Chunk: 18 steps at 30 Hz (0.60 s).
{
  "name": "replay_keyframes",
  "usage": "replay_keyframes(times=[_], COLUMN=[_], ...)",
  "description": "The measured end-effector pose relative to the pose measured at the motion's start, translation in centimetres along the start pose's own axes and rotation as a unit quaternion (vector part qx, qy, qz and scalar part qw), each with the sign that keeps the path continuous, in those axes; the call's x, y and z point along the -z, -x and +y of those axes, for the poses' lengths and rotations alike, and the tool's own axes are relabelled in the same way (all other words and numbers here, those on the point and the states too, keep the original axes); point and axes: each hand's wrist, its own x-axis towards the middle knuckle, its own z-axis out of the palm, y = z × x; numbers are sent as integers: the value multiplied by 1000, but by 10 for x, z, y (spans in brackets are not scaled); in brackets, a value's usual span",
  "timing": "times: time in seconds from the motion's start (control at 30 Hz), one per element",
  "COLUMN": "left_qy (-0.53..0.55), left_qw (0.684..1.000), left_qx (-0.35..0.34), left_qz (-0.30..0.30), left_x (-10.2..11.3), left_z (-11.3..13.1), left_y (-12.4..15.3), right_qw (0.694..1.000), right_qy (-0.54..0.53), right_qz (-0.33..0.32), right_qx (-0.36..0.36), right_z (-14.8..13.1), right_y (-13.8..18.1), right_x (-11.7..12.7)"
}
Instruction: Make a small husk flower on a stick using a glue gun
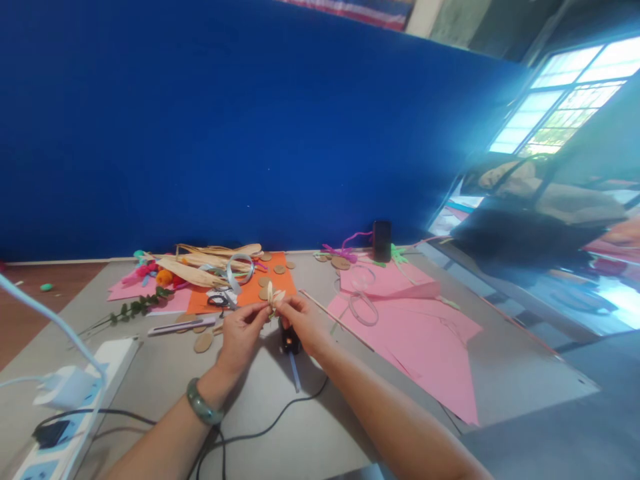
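Observation:
A small flower-like bunch of pale dried husk (273, 298) is pinched between my two hands above the middle of the table. My left hand (243, 331), with a green bangle on its wrist, grips it from the left with thumb and fingertips. From the right, the fingers of my right hand (303, 324) close on the same bunch. Just below it lies a black glue gun (290, 341), partly hidden by my right hand, with a pale glue stick (295, 373) jutting from its near end and a black cord trailing away.
Loose husks (195, 273), a tape roll (241, 272), scissors (220, 301) and a utility knife (181, 326) lie left of centre. Pink paper (415, 347) and a thin stick (340, 321) lie right. A power strip (107, 367) runs along the left. Another person (540, 193) is at the right.

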Motion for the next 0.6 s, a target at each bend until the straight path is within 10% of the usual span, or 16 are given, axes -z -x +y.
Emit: replay_keyframes(times=[0.6], left_qy=[-83], left_qw=[997], left_qx=[-9], left_qz=[-6], left_x=[-1], left_z=[-4], left_y=[6], right_qw=[1000], right_qy=[-8], right_qz=[-10], right_qx=[24], right_z=[10], right_y=[-3], right_x=[1])
